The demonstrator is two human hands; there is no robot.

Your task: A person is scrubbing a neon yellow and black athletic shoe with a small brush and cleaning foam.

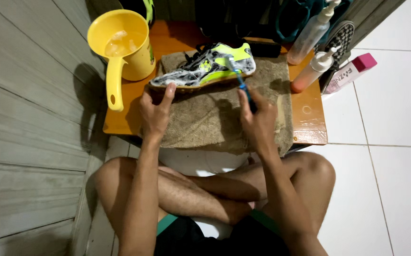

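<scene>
View from the head camera, looking down at a low orange table [310, 128] with a brown towel [215, 118] spread on it. A black, white and neon-yellow shoe [203, 66], coated in foam, lies on its side on the towel. The left hand [155, 109] presses thumb and fingertips against the toe end of the sole, steadying the shoe without wrapping round it. The right hand [257, 118] is closed around the handle of a blue toothbrush [241, 80], whose bristles rest on the yellow heel panel. A yellow water dipper [125, 45] stands just beside the toe; two pump bottles [312, 52] stand at the table's right edge. Risks, as judged: the light fingertip hold may let the shoe slide under brush pressure; a jolted elbow could tip the dipper or bottles
</scene>
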